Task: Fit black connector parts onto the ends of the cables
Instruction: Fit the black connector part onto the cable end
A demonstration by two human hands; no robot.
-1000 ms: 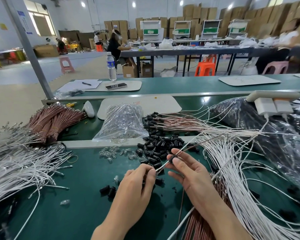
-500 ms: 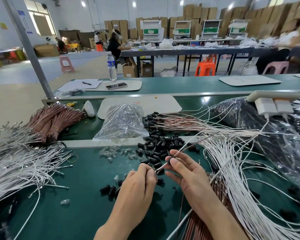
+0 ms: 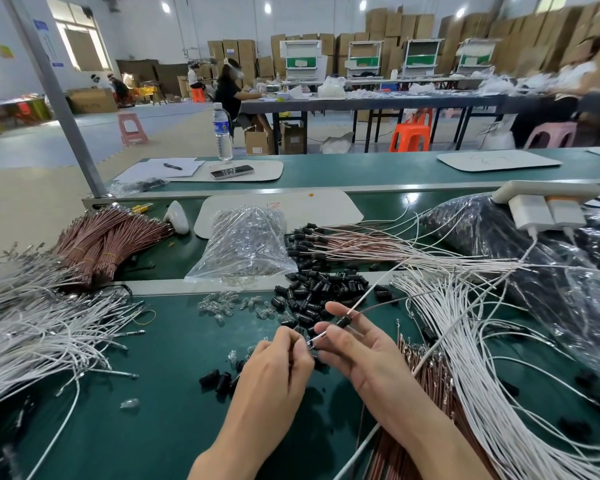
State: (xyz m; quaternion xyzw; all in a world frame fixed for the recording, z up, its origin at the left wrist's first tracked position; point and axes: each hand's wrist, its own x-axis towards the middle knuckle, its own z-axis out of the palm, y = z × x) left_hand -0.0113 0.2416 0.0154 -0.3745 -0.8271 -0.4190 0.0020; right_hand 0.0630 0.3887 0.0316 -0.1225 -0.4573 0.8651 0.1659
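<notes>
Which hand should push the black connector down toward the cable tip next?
Right, probably. The right hand holds the black connector where it sits on the cable. The left hand pinches the cable's tip, so it is better used to steady it.
</notes>
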